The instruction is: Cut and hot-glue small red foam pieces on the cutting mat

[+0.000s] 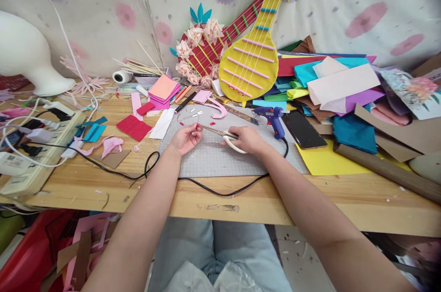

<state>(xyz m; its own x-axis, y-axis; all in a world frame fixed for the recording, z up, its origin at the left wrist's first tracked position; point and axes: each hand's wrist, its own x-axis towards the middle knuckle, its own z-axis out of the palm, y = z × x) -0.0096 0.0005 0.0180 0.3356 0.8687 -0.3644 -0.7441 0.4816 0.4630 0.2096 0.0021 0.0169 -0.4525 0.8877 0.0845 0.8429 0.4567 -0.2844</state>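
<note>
My right hand grips white-handled scissors, their blades pointing left toward my left hand. My left hand pinches a thin wire or stick with a small red piece at its tip, right by the scissor tips. Both hands hover over a grey cutting mat on the wooden table. Small red and white snippets lie on the mat just beyond the hands.
A blue glue gun stands right of my right hand, its black cord trailing over the table edge. A phone, piled coloured paper, two paper guitars, a power strip and red felt surround the mat.
</note>
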